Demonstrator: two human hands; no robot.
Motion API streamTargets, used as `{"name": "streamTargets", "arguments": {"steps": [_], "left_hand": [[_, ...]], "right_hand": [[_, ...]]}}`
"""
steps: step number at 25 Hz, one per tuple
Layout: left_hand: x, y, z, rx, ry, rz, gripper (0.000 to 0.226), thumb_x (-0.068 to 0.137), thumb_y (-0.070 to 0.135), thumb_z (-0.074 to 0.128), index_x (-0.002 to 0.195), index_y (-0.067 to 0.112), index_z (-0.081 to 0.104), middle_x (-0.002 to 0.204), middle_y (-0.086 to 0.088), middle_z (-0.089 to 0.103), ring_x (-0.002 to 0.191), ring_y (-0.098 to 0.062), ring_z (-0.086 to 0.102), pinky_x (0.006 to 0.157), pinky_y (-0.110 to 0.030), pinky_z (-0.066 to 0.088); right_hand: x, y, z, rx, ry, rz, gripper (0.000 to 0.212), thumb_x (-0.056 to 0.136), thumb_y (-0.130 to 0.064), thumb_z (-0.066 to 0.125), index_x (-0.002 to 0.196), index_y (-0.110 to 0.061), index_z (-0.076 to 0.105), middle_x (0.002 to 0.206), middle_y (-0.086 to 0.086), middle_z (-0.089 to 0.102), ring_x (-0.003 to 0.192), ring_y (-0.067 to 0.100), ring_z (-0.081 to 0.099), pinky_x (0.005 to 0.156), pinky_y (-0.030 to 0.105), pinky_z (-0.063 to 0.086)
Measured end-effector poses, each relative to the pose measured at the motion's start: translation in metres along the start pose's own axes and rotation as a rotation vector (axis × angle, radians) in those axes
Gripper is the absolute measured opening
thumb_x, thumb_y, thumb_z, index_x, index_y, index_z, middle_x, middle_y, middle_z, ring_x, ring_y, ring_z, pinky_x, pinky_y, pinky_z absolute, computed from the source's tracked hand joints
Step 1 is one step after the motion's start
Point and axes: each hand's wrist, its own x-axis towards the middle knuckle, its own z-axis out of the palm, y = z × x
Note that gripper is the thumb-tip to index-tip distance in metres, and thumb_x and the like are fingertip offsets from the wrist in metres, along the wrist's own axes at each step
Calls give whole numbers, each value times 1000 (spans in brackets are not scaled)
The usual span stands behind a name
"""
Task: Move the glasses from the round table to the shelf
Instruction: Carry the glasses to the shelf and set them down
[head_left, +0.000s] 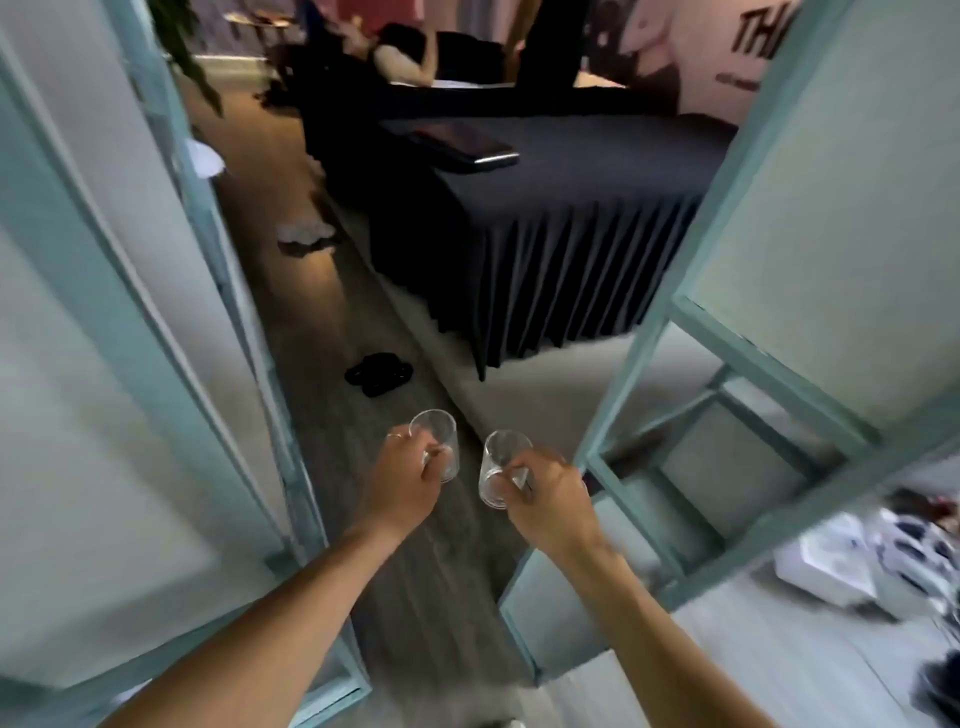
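Note:
I carry two clear drinking glasses out in front of me, above a wooden floor. My left hand (402, 486) is closed around one glass (439, 439), which tilts forward. My right hand (545, 501) grips the other glass (501, 467), also tilted. The two glasses are close together but apart. A teal-framed shelf unit with pale panels (727, 415) stands just to the right of my right hand, its open compartments facing me. The round table is not in view.
Another teal-framed panel unit (156, 364) lines the left side, leaving a narrow floor passage between. A table with a dark pleated cloth (545, 260) stands ahead, a phone (467, 145) on it. Black sandals (379, 374) lie on the floor. A person sits at the far end.

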Motion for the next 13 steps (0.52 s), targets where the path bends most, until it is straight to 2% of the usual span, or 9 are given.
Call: {"name": "streamTargets", "arguments": {"steps": [3,6,10,13], "left_hand": [[45,0,15,-29,82,-113,9,89,30,59,89,22,58,101,-2,57,89,-18,60,74,-27,41],[101,-4,25,-66,120,-246,8,90,34,58,85,28,56,101,0,52,71,-8,53,73,-29,43],[183,-17,42,-19,135,-324,12,91,36,55,91,24,58,109,-4,53,81,-21,60,76,-37,51],[249,-30,67,-18,48,-258,13,89,34,57,89,21,60,108,-3,54,83,-21,58,73,-32,44]], "right_hand": [[56,3,1,-1,-56,-50,14,85,-31,68,95,-21,67,102,2,66,93,21,64,74,24,43],[94,6,9,37,-56,-5,13,87,-27,68,97,-19,67,106,4,64,94,22,64,74,22,40],[129,11,21,83,-34,19,16,88,-26,67,100,-15,67,105,7,64,90,25,63,75,24,42],[168,24,27,100,9,89,14,89,-29,67,98,-19,64,102,1,60,84,18,56,72,19,35]]}}
